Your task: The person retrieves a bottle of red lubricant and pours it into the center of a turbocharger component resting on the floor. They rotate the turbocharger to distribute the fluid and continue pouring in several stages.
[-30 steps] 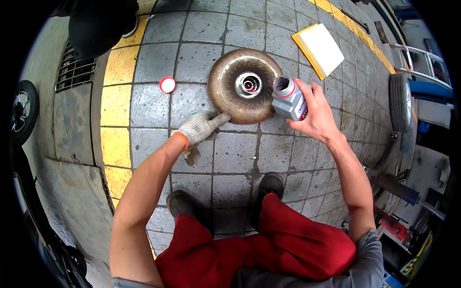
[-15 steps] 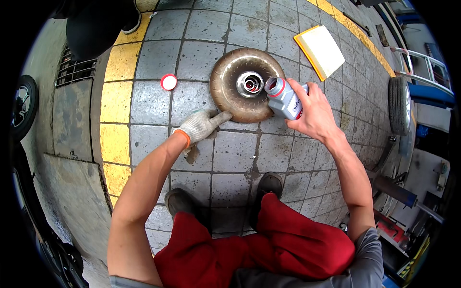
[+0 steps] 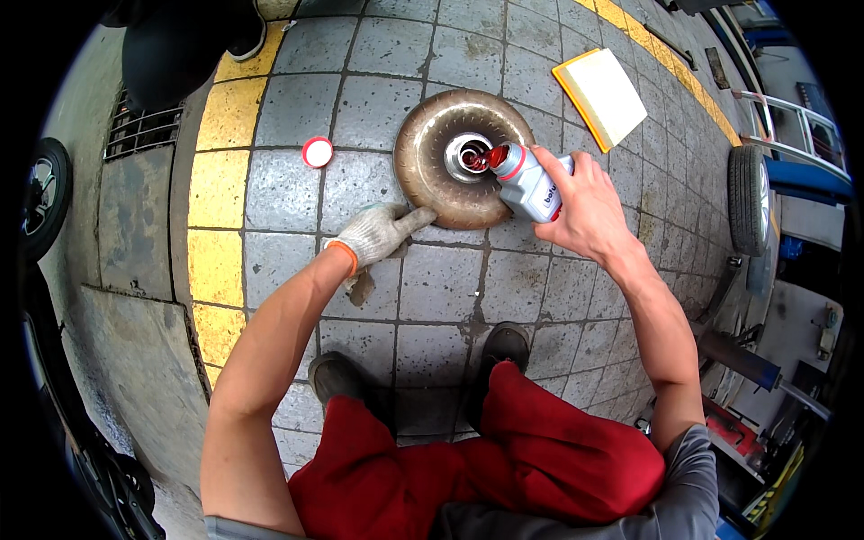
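The tiled floor (image 3: 441,279) carries the whole set-up. On it lies the brown doughnut-shaped metal part (image 3: 418,171), flat, with its central hub collar (image 3: 454,155) facing up; its position is essentially unchanged. The white panel with a yellow edge (image 3: 607,99) lies apart, beyond the bottle.

The grey bottle (image 3: 540,191) shows the main change: one second ago its mouth stood outside the hub; it is now tipped leftward, the mouth beside the collar. The right hand (image 3: 589,202), bare, grasps the bottle body. The left hand (image 3: 378,236), gloved, sets an extended digit against the part's near-left rim, as before; whether its other fingers grip anything cannot be told. The red-and-white cap (image 3: 317,152) remains on the tiles, to the left.

Red fluid (image 3: 495,157) now fills the bottle mouth and appears to reach the collar opening. Judgement: positioning is complete and pouring has begun; bottle angle now governs flow and spillage.
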`<state>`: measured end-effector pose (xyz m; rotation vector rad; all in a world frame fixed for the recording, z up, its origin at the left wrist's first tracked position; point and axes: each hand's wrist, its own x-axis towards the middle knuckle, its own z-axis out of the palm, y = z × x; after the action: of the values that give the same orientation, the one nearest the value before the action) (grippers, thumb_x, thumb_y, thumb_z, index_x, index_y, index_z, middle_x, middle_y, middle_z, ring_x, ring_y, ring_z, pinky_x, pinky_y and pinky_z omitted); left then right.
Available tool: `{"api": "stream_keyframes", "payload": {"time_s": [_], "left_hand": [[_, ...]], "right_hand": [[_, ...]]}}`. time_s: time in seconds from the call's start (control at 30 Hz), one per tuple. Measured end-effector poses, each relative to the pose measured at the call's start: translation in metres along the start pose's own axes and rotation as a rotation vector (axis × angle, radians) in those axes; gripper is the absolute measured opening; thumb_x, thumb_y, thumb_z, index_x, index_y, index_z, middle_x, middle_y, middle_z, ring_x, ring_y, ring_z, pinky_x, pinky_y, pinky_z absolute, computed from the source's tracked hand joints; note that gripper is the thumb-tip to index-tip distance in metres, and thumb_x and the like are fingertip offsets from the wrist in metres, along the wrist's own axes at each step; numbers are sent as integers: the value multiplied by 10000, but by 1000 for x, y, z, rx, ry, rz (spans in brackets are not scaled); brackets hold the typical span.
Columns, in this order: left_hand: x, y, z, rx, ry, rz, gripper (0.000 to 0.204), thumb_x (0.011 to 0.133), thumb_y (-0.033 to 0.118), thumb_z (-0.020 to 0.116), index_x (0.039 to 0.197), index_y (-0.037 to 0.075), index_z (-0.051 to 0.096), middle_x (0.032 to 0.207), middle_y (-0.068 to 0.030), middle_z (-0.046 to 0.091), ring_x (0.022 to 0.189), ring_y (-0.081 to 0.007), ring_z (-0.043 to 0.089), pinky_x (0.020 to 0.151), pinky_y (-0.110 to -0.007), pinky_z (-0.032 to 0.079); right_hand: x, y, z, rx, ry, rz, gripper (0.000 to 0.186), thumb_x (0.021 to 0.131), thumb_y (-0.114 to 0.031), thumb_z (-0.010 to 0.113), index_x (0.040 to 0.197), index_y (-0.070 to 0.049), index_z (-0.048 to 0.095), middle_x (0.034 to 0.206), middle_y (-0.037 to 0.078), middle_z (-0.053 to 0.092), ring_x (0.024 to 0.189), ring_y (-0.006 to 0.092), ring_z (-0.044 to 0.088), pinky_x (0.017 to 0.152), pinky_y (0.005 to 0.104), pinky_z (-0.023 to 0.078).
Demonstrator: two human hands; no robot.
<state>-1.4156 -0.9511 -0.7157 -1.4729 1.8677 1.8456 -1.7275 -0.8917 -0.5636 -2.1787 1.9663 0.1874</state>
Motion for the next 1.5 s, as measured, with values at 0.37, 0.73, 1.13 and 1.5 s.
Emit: {"api": "stream_keyframes", "payload": {"time_s": [0.37,0.73,1.13,1.5], "left_hand": [[1,-1,-1,-5,-9,-2,983,954,880,533,1315,-12,730,937,-130,761,902,-228,742,889,-413,574],[-3,4,-5,8,-35,-18,964,992,815,558,1396,-50,693,1100,-183,783,1014,-260,743,954,-412,562],[-1,3,-3,-18,-26,-24,907,1001,798,581,1305,-44,729,966,-113,755,844,-168,705,825,-366,578],[-1,-1,-2,-51,-19,-2,928,1000,786,591,1383,-53,693,1002,-127,763,872,-174,705,846,-368,576]], "right_hand": [[2,-2,-6,-40,-35,20,1026,684,-245,862,1632,-253,471,1298,265,569,1204,447,602,1084,535,491],[1,-3,-8,-54,-36,24,1025,681,-240,865,1630,-250,480,1304,263,574,1194,440,610,1086,528,491],[-1,0,-4,59,50,9,1078,677,-240,898,1647,-245,429,1313,276,567,1230,477,594,1102,549,498],[-7,33,21,425,255,112,1213,702,-250,946,1670,-44,245,1510,267,419,1426,443,476,1262,521,403]]}}
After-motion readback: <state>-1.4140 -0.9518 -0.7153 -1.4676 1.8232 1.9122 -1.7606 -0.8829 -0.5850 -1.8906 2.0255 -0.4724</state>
